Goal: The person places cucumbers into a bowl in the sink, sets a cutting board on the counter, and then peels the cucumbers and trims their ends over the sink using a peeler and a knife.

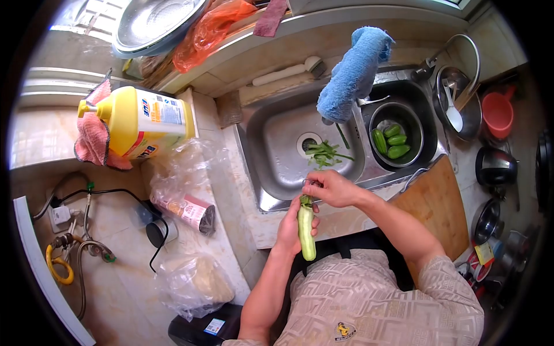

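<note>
My left hand (287,229) is wrapped around a cucumber (307,233), held upright in front of my body at the sink's near edge. Its flesh is pale green and mostly peeled, with darker green skin at the top end. Just above that end, my right hand (334,189) is closed on what looks like a peeler (306,183); only a thin metal part shows and the fingers hide the rest. Green peelings (324,154) lie in the steel sink (274,170) beside the drain. Several green cucumbers (397,140) rest in a metal pot (420,124) in the right basin.
A blue cloth (356,75) hangs over the tap between the basins. A wooden cutting board (435,202) leans at the right. Left of the sink are a yellow detergent jug (135,124), plastic bags (193,282) and a black cable (124,192). A steel bowl (470,118) holds utensils.
</note>
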The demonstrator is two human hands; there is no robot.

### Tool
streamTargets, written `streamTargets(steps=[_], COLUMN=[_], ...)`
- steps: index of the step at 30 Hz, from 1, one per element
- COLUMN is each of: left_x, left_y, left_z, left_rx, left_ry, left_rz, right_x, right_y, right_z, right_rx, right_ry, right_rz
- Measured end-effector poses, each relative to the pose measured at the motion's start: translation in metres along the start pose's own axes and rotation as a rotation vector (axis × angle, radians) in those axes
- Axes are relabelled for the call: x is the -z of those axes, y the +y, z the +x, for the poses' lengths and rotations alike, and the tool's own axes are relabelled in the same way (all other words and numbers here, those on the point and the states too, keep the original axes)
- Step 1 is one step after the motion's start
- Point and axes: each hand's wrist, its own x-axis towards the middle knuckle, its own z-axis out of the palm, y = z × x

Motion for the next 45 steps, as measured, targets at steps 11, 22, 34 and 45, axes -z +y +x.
streamTargets(steps=[11, 22, 34, 45], left_x=[0.001, 0.005, 0.008, 0.007], left_y=[0.002, -0.008, -0.003, -0.001], left_z=[-0.003, -0.008, 0.007, -0.005], left_rx=[-0.016, -0.051, -0.064, -0.040], left_ry=[0.002, 0.015, 0.117, 0.141], left_rz=[0.049, 0.138, 0.121, 0.186], right_x=[0.002, 0.026, -0.012, 0.016], right_y=[-0.007, 0.020, 0.006, 0.028], right_z=[-0.003, 0.012, -0.002, 0.012], right_rx=[-0.147, -0.154, -0.033, -0.239], right_ry=[0.118, 0.233, -0.027, 0.228], right_rz=[0.209, 0.012, 0.187, 0.291])
